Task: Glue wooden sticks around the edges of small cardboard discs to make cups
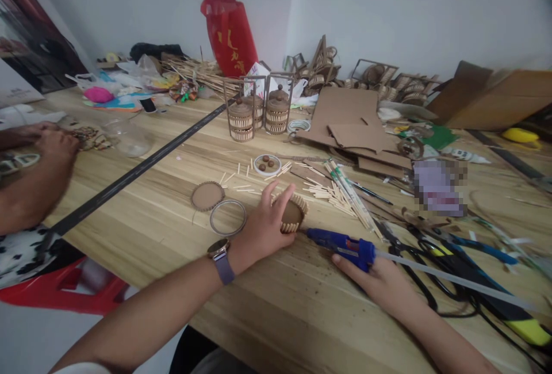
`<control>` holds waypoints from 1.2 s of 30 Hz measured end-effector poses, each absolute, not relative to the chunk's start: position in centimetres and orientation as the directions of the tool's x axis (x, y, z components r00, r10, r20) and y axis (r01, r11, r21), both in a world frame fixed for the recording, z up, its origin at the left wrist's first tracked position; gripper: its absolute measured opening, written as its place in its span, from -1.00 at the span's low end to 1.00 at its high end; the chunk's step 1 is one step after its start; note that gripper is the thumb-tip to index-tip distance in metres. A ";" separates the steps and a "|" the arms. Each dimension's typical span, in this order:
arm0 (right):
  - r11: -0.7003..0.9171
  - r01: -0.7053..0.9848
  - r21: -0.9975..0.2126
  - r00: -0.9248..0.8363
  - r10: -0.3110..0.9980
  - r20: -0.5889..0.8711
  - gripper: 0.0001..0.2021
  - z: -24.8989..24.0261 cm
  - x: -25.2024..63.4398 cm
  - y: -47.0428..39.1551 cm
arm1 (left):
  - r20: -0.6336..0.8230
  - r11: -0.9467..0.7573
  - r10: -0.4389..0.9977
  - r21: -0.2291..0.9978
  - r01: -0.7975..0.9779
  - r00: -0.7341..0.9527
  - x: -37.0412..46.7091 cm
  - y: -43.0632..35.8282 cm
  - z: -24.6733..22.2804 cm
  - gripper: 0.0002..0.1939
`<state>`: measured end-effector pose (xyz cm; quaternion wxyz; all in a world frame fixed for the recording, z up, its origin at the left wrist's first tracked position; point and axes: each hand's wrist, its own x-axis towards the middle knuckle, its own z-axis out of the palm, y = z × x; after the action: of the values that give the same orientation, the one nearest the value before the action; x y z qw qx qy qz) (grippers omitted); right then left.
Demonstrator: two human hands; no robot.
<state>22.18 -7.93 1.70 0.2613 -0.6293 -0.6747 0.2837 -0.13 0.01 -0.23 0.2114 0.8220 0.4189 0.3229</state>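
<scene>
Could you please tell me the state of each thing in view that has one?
Left hand: grip on the stick-edged round
Right hand: grip closed around the glue gun
Stick-edged round: open-topped
Glue gun: nozzle towards the round, glue stick loaded
Lidded baskets: lids on, upright in frames
White ring: brown beads inside
Cardboard box: flap raised
Red bag: upright

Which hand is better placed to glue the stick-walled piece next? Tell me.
Right, probably: the right hand holds the blue glue gun, its nozzle near the stick-walled piece, while the left hand is at that piece.
</scene>
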 end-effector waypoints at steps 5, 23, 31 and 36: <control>0.092 0.715 -0.694 -0.091 0.995 0.039 -0.65 1.5 22.1 -7.9 | 0.362 -0.567 0.820 0.613 0.549 0.444 -0.2 0.1 -0.3 0.04; 0.099 0.738 -0.668 -0.089 0.995 0.050 -0.67 1.5 21.9 -7.9 | 0.344 -0.563 0.823 0.598 0.570 0.452 -0.2 0.0 -0.1 0.05; 0.103 0.748 -0.656 -0.085 0.995 0.060 -0.67 1.5 21.8 -7.9 | 0.340 -0.559 0.826 0.599 0.573 0.450 -0.2 0.0 -0.1 0.03; 0.095 0.757 -0.646 -0.086 0.995 0.045 -0.65 1.3 21.8 -7.9 | 0.342 -0.560 0.825 0.598 0.573 0.449 -0.2 0.0 -0.2 0.02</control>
<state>21.79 -7.94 1.32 0.2483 -0.6288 -0.6969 0.2395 -0.18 0.01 -0.24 0.2028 0.8268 0.4227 0.3108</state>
